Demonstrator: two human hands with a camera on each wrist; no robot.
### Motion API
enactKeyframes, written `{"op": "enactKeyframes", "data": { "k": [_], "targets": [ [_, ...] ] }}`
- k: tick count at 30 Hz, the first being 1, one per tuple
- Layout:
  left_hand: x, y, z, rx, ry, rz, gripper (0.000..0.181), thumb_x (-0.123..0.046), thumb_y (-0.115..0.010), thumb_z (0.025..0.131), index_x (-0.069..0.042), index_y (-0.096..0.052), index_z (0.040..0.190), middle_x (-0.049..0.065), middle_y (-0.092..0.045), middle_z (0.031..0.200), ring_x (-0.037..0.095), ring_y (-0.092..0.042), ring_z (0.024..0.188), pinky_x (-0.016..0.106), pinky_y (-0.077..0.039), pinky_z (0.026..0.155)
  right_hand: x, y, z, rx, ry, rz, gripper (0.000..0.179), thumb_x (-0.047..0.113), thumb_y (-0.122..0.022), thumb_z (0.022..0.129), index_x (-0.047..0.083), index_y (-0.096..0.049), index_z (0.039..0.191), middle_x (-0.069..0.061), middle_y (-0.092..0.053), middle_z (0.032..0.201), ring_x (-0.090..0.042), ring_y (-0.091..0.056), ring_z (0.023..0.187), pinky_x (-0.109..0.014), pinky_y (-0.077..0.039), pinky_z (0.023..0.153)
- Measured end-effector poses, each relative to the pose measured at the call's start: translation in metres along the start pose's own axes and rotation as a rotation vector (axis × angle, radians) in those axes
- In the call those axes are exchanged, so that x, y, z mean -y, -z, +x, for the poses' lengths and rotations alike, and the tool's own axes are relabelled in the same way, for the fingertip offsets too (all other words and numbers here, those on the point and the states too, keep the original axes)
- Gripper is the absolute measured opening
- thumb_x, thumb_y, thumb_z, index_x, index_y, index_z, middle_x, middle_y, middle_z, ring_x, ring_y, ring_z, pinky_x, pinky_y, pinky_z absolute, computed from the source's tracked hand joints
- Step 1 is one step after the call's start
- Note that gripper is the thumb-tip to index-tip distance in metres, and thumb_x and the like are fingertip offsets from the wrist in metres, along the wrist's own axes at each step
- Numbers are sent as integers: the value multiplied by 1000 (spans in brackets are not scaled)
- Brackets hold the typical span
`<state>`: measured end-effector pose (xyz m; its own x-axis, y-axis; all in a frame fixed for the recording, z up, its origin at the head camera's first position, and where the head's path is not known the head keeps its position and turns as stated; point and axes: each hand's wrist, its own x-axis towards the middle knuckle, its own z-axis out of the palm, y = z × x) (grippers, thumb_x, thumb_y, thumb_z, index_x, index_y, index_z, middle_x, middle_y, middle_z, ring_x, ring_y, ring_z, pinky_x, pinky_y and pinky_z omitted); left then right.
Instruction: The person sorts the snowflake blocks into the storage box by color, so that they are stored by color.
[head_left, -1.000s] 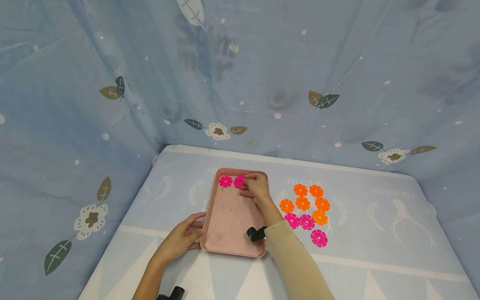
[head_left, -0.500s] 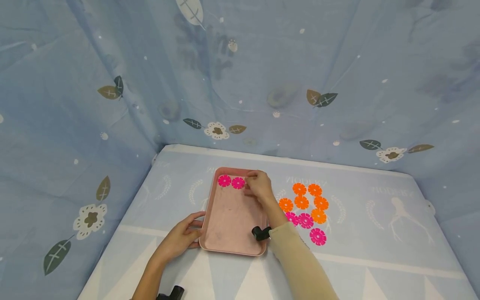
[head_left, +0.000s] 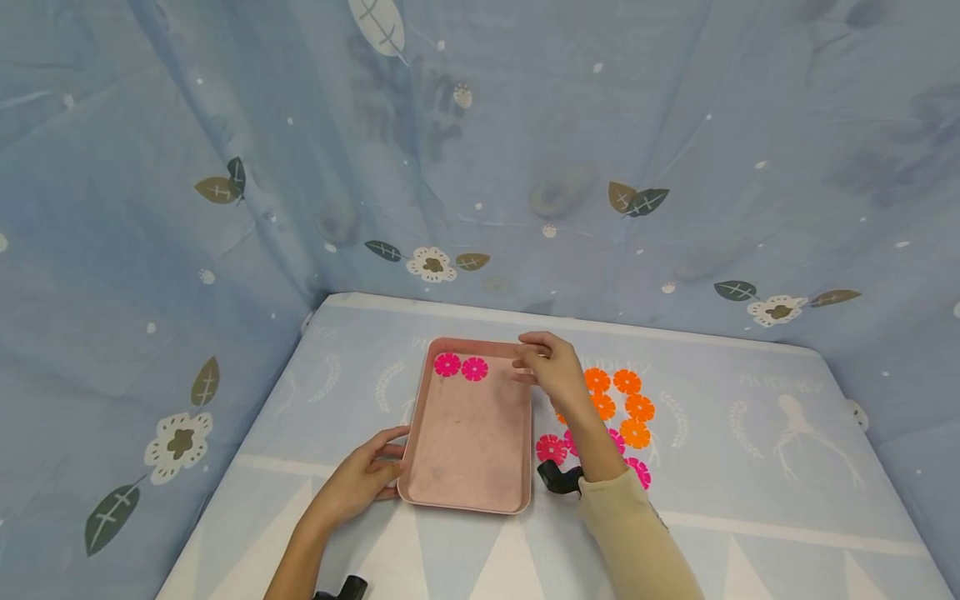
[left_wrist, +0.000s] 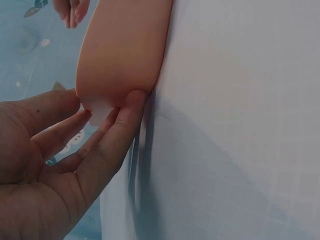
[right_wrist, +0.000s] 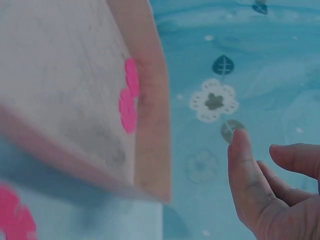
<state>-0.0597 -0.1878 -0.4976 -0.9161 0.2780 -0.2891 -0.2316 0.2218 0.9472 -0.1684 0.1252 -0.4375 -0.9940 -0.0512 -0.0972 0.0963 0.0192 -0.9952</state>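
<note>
Resting spread fingers against the pink tray (head_left: 467, 450), the left hand (head_left: 360, 479) seemingly steadies it; the right hand (head_left: 555, 371), fingers loosely parted, holds nothing.

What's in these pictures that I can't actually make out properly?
Head view: some orange discs and pink discs are partly hidden behind the right arm.
Left wrist view: the top edge cuts off part of the tray and the right hand.
Right wrist view: the left and bottom edges crop a blurred pink disc.
</note>
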Motion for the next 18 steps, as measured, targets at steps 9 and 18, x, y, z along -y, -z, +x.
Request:
{"op": "enactKeyframes", "data": {
  "k": [9, 18],
  "targets": [
    [1, -1, 0, -1, 4, 4, 51, -2, -55, 101, -8, -42, 150, 26, -51, 133, 35, -64, 109, 39, -60, 78, 1, 39, -29, -24, 22, -81, 36, 23, -66, 99, 1, -60, 127, -22, -63, 118, -42, -64, 104, -42, -59, 82],
    [-2, -2, -1, -12, 10, 12, 51, -3, -56, 100, -8, -43, 150, 26, -51, 133, 35, -64, 109, 39, -60, 78, -5, 78, -64, -68, 18, -151, 41, 28, -67, 99, 3, -59, 129, -16, -62, 117, -40, -63, 104, -46, -58, 85]
  ]
}}
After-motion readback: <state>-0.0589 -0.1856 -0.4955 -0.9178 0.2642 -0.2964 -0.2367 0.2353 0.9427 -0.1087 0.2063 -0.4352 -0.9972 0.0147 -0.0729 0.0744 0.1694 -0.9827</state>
